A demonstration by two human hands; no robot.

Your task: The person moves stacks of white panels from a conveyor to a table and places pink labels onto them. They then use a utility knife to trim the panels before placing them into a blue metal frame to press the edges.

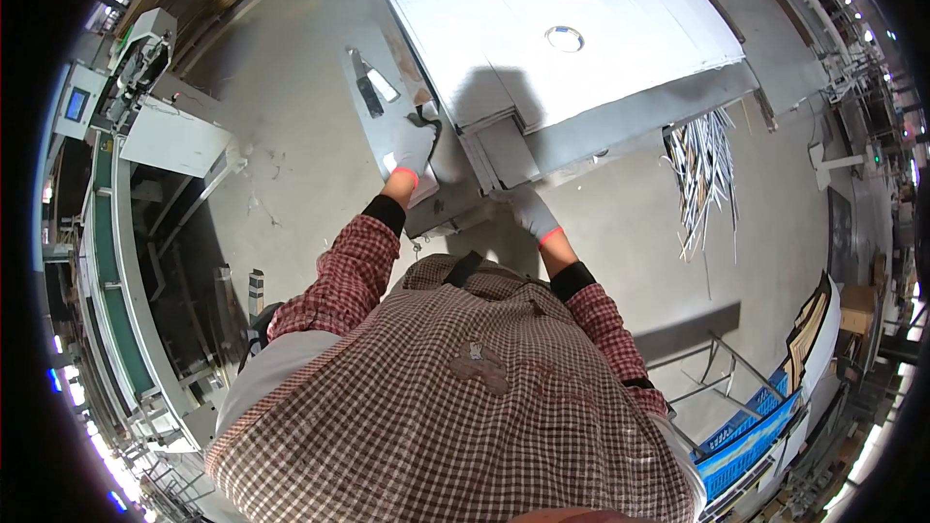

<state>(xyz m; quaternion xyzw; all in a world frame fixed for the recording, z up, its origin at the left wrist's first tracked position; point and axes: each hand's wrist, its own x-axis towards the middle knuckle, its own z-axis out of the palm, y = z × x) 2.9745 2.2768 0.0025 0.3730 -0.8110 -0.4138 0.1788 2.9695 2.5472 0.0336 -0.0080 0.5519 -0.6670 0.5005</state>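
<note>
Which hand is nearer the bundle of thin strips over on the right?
Right. The right hand is left of the strips, apart from them, by the near corner of the white sheets. The left hand is farther left.

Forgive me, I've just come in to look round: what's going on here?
A person in a brown-and-white checked apron is at a large, flat white sheet. Their grey-gloved left hand is beside its left edge, with something dark there, too unclear to name. Their grey-gloved right hand is by a small, flat, greyish rectangular piece at the near corner; whether it grips anything is hidden. A small round ring lies on the sheet.
</note>
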